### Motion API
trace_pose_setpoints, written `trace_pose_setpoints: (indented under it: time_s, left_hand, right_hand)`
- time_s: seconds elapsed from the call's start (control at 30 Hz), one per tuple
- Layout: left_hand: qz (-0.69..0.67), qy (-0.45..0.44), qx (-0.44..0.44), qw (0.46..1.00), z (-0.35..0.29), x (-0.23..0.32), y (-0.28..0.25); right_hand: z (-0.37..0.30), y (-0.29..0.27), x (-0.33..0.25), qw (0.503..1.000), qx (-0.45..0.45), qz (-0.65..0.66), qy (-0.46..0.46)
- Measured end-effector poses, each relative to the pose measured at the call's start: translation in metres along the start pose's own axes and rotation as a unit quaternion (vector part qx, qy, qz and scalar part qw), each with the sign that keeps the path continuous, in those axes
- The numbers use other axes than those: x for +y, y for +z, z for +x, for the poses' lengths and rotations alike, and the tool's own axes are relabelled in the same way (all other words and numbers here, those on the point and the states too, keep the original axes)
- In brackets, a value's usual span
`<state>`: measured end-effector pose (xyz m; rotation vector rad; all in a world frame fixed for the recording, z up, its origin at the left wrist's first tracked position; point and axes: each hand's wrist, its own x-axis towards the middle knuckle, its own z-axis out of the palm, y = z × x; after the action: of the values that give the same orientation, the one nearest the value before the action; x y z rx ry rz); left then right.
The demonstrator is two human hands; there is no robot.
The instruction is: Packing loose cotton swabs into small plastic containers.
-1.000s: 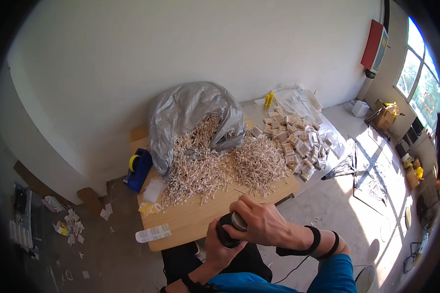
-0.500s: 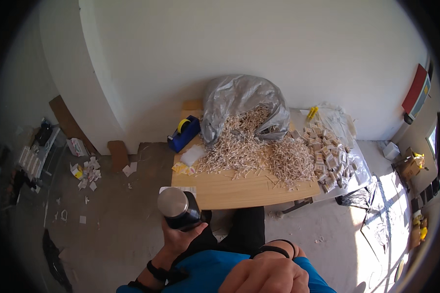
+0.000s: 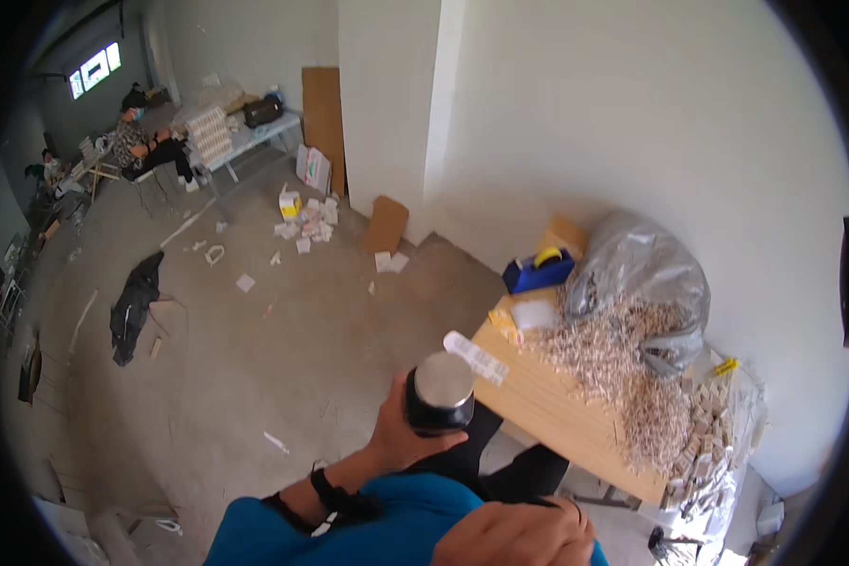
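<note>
My left hand (image 3: pixel 393 429) is wrapped round a dark vacuum flask (image 3: pixel 442 382) with a flat silver lid, held upright in front of my lap. Just beyond the flask, a white printed strip (image 3: pixel 477 358) lies at the left edge of the wooden table (image 3: pixel 557 407). Close to my chest, my right hand (image 3: pixel 511 535) is curled closed with its back toward me. Its fingertips are hidden, so I cannot see whether anything is in it.
Thin swab-like sticks (image 3: pixel 590 354) spill from a grey plastic bag (image 3: pixel 640 253) on the table. Small packets (image 3: pixel 703 439) heap to their right. A blue tape dispenser (image 3: pixel 536 274) stands behind. Paper scraps (image 3: pixel 313 219) litter the floor; a seated person (image 3: pixel 141 141) is far left.
My view has swung left, so the table now lies farther right and more of the room shows. The flask stays in my left hand; my right hand remains curled near my chest.
</note>
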<state>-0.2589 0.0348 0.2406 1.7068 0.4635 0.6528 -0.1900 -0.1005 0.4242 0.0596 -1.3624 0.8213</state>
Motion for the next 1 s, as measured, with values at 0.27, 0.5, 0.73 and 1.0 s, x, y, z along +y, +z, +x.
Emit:
trace_pose_setpoints:
  time_s: [0.27, 0.5, 0.73, 1.0]
  left_hand:
    - [0.022, 0.062, 0.047, 0.997, 0.0, -0.018, 0.01]
    - [0.089, 0.13, 0.06, 0.986, 0.002, -0.037, 0.017]
    - [0.059, 0.1, 0.038, 0.993, -0.014, -0.055, 0.006]
    - [0.066, 0.081, 0.017, 0.994, -0.024, -0.032, -0.029]
  right_hand:
    - [-0.023, -0.041, -0.009, 0.924, -0.181, -0.318, 0.113]
    - [-0.052, -0.077, 0.035, 0.476, -0.054, -0.846, 0.233]
    - [-0.06, -0.107, 0.043, 0.507, -0.205, -0.805, 0.231]
    - [-0.03, -0.108, 0.055, 0.596, -0.325, -0.724, 0.12]
